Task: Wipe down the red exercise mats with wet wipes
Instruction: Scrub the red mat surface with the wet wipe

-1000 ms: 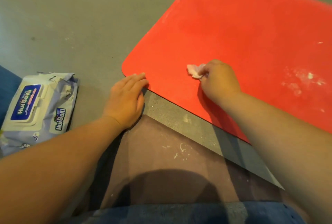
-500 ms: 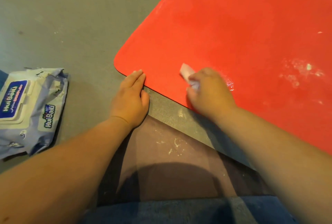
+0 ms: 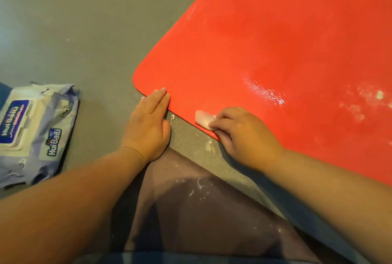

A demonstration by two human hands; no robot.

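Note:
A red exercise mat [image 3: 265,47] lies on the grey floor and fills the upper right. My right hand [image 3: 241,136] presses a small folded white wet wipe [image 3: 202,118] onto the mat's near edge. My left hand [image 3: 148,123] lies flat on the floor, fingers together, with its fingertips resting on the mat's near-left corner edge. A wet shiny streak [image 3: 263,90] shows on the mat above my right hand. White dusty smudges [image 3: 364,102] mark the mat further right.
A pale blue and white pack of wet wipes [image 3: 31,132] lies on the floor at the left, lid shut. A dark mat or cloth with white flecks [image 3: 201,210] lies under me. The grey floor [image 3: 84,20] stretches beyond the mat's left side.
My right hand has slid the wipe down from the mat's inner area to its near edge, leaving a wet streak. My left hand has stayed at the corner.

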